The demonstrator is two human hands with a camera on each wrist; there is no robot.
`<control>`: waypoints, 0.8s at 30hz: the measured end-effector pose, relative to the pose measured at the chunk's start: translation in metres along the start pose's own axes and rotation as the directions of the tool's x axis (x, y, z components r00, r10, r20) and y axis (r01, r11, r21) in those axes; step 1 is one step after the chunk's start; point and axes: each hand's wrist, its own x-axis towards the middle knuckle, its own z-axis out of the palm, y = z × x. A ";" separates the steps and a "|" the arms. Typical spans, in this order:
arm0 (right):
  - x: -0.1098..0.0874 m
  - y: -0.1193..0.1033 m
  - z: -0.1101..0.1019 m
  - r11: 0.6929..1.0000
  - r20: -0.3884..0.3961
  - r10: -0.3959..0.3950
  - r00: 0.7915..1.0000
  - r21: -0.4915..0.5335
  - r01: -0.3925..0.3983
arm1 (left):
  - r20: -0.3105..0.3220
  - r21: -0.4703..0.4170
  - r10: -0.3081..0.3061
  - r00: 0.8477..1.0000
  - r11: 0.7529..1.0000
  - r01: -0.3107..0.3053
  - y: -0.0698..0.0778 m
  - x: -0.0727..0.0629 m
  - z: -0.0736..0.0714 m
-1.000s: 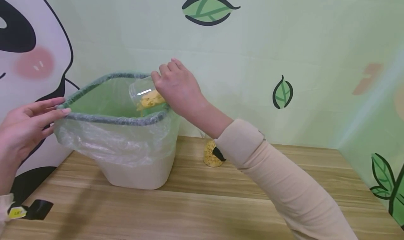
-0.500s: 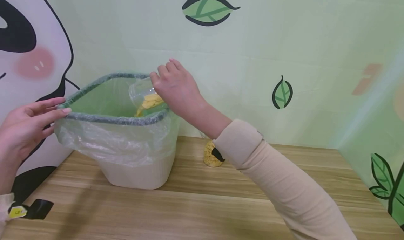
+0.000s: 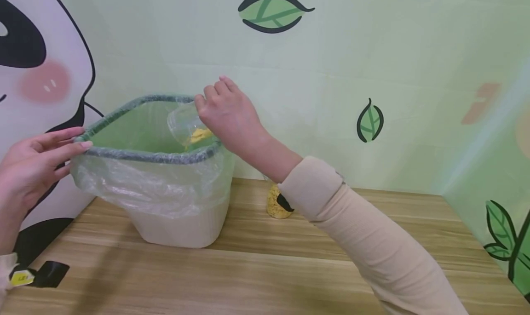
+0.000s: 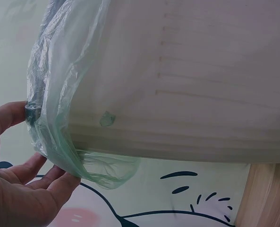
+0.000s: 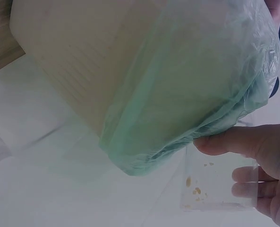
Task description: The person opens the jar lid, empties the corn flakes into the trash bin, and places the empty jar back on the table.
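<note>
A white trash bin (image 3: 178,230) stands on the wooden table, lined with a translucent green bag (image 3: 145,186) folded over its dark rim. My left hand (image 3: 39,168) holds the rim at the left corner, thumb and fingers to either side of it. Over the right side of the opening, my right hand (image 3: 232,115) grips a clear plastic cup (image 3: 178,122) tipped on its side. Yellow flakes (image 3: 200,134) lie in the cup near its lower edge. In the right wrist view, a few bits cling to the cup's wall (image 5: 220,184). The bin's inner bottom is hidden.
Behind the right forearm stands a jar of yellow flakes (image 3: 276,204) with a black patch, partly covered by the sleeve (image 3: 314,186). Black tape (image 3: 51,274) lies at the table's left front. A printed green wall (image 3: 314,103) rises behind the table (image 3: 265,278).
Yellow flakes have slid out of the cup into the bin, so fewer remain in it. The right hand has shifted slightly left; the left hand stays on the rim.
</note>
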 end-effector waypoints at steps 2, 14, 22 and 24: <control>0.000 0.000 0.000 1.000 -0.001 -0.005 1.000 -0.007 0.005 | 0.000 0.003 -0.002 1.000 1.000 0.002 0.001 -0.001 0.001; 0.000 -0.003 0.001 0.997 -0.059 -0.028 0.998 -0.069 0.024 | 0.003 0.020 -0.011 1.000 1.000 0.010 0.003 -0.002 0.002; 0.000 -0.006 0.002 0.994 -0.065 -0.048 0.997 -0.101 0.041 | 0.001 0.001 -0.020 1.000 1.000 0.020 -0.005 0.004 -0.001; 0.000 -0.006 0.003 0.993 -0.080 -0.055 0.995 -0.106 0.046 | -0.001 0.008 -0.020 1.000 1.000 0.020 -0.005 0.004 -0.001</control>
